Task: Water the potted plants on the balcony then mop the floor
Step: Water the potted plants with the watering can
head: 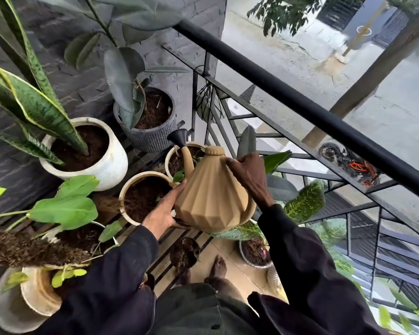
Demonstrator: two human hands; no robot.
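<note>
A tan ribbed watering can (211,197) with a black funnel spout tip (179,136) is held level in the middle of the view. My left hand (165,209) cups its underside and left flank. My right hand (249,175) grips it from above at the handle side. The spout reaches over a small cream pot (172,153) of dark soil. A second cream pot (128,187) sits just left of the can. A white pot (111,163) holds a snake plant, and a grey ribbed pot (153,139) holds a rubber plant.
The pots stand on a dark slatted rack (165,247) against a grey brick wall. A black railing (300,102) runs diagonally on the right. A small black pot (184,255) and a round bowl planter (254,255) rest by my bare foot (218,267) on the tiled floor.
</note>
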